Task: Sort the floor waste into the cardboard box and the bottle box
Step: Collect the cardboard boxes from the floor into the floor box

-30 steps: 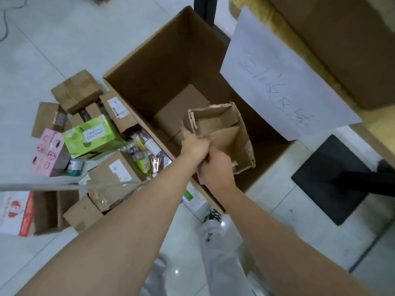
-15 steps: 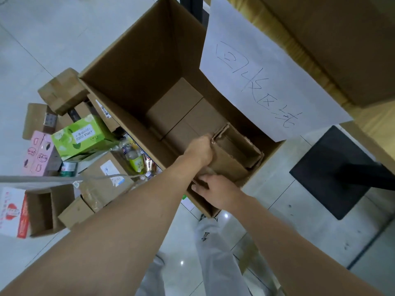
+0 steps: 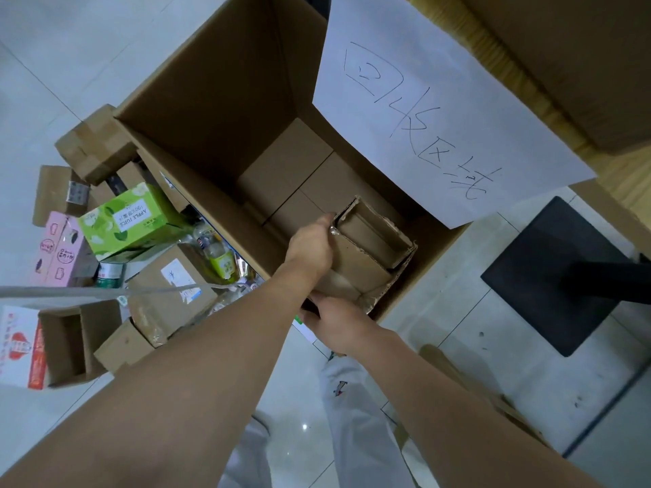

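Observation:
A big open cardboard box (image 3: 218, 100) stands in front of me, with a white handwritten sheet (image 3: 433, 110) on its right flap. Inside, at its near right corner, sits a small torn brown carton (image 3: 366, 248), open side up. My left hand (image 3: 311, 248) grips that carton's left edge. My right hand (image 3: 334, 320) rests at the big box's near rim, fingers curled at the carton's lower end. Flat brown cartons (image 3: 292, 170) lie on the box floor.
Left of the box, waste lies piled on the tiled floor: a green apple juice carton (image 3: 126, 220), a pink carton (image 3: 56, 248), plastic bottles (image 3: 220, 258), several brown cartons (image 3: 169, 294) and a red-and-white box (image 3: 19, 346). A dark mat (image 3: 556, 276) lies right.
The torn carton went from above the big box down into its near right corner. Both hands followed it down, and my right hand slid back to the rim.

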